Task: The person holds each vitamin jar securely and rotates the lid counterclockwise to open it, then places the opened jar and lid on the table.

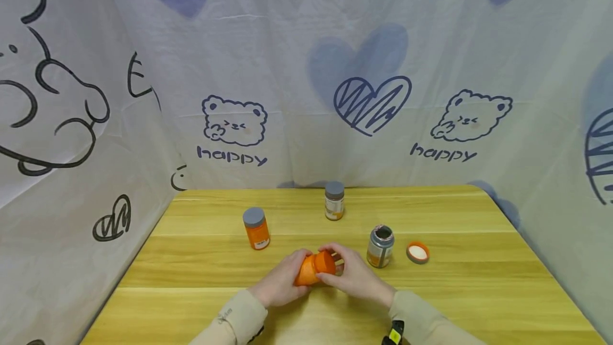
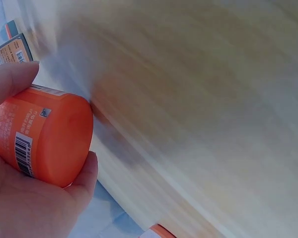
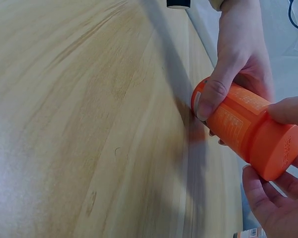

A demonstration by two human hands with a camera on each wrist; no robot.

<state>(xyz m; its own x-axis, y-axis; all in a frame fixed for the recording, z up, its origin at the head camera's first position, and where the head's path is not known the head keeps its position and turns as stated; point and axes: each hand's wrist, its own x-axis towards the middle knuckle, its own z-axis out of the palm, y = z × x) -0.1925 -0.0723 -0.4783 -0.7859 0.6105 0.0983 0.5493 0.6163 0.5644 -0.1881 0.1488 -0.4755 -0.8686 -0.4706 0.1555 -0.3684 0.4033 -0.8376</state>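
Note:
An orange plastic jar [image 1: 305,272] with an orange lid [image 1: 326,263] is held tilted on its side above the front of the table. My left hand [image 1: 282,281] grips the body of the jar, its thumb along the printed label in the right wrist view. At the lid end, the fingertips and thumb of my right hand [image 1: 356,277] pinch the orange lid [image 3: 274,152] from both sides. The jar's bottom [image 2: 69,139] faces the left wrist camera, near a barcode. Lid and jar are together.
Right of the hands stands an open grey jar [image 1: 380,253], with an orange-rimmed lid [image 1: 418,253] lying upturned beside it. An orange jar with a grey lid [image 1: 257,230] stands at back left. Another grey-lidded jar [image 1: 334,204] is near the back edge of the wooden table [image 1: 191,260].

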